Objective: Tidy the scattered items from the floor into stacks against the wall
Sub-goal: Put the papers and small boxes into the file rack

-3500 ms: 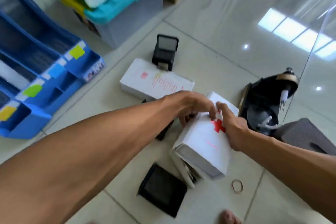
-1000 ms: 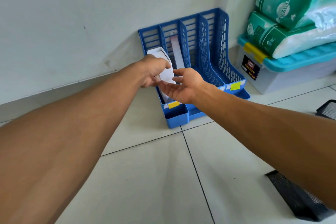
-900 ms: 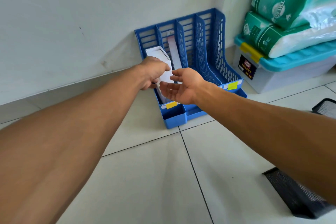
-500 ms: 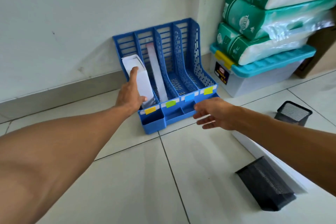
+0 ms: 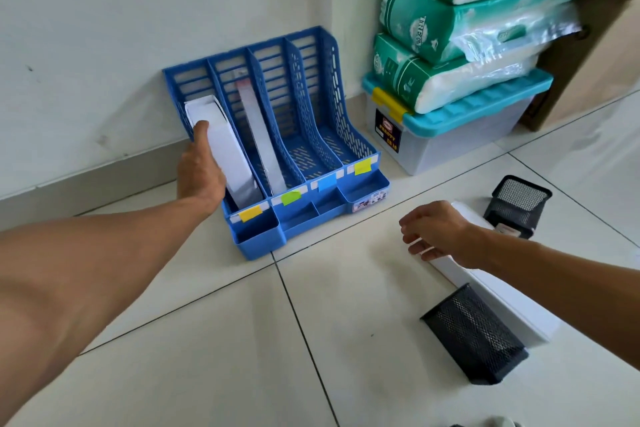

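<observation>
A blue file rack [image 5: 313,135] with several slots stands against the wall. A thick white box [image 5: 227,152] leans in its leftmost slot, and my left hand [image 5: 201,168] holds it by its edge, thumb up along the side; the fingers are hidden behind it. A thin white folder [image 5: 259,135] leans in the second slot. My right hand [image 5: 434,232] hovers with loosely curled fingers over the near end of a long white box [image 5: 505,302] lying on the floor, and holds nothing.
A black mesh holder [image 5: 474,334] lies on its side against the long white box, and another [image 5: 519,206] stands behind it. Right of the rack, green tissue packs [image 5: 450,28] are piled on a teal-lidded bin [image 5: 450,135]. Bare tiles lie in front.
The white box has sunk deeper into the leftmost slot under my left hand. My right hand has pulled away from the rack, rightward to the long white box on the floor.
</observation>
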Available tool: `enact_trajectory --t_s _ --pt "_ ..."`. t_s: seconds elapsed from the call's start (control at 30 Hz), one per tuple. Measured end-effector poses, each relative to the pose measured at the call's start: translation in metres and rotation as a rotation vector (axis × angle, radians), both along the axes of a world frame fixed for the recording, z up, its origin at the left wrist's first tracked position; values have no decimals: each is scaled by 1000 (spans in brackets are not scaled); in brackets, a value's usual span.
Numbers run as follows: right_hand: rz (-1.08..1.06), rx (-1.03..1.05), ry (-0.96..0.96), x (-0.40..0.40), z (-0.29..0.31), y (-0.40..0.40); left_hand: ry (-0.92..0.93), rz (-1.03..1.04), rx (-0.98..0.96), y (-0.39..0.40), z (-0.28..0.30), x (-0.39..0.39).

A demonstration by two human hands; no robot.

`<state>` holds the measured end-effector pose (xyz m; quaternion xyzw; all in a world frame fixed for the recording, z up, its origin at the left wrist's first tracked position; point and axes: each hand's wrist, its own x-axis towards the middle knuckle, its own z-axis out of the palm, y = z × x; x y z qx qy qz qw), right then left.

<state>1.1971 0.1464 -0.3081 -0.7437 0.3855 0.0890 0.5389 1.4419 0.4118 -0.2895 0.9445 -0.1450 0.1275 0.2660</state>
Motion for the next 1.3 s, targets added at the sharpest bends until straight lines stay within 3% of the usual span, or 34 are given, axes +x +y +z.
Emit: enact_trajectory --t_s 0.13,0.23,0.3,0.4,0.5,0.53,0.6,0.73,0.8,1.07,1.3 --pt "-7 -111 -25 -6 3 -14 60 54 0 -14 7 -10" --pt "1 -252 -28 -16 3 -28 139 206 12 -24 7 -19" --pt "7 -431 -14 -28 4 -37 46 270 0 -34 5 -31" --pt "35 -690 61 -48 5 -48 -212 162 22 -49 5 -54" --pt "15 -798 164 -70 2 -62 -281 -97 2 -77 2 -82" --pt "-3 -784 229 -78 0 -66 -216 -189 9 -90 -1 -91" --pt "-106 -661 362 -91 -6 -72 114 -326 86 -120 -8 -109" --pt "-371 -119 437 -116 -3 -77 999 -428 162 -175 -26 -156" --pt "-364 80 430 -127 -7 -80 1201 -394 77 -199 -37 -181" --pt "-553 217 209 -145 -31 -79 1379 -61 -411 -249 -72 -212" --pt "-484 265 -110 -145 -22 -75 1449 -67 -668 -238 -44 -193"
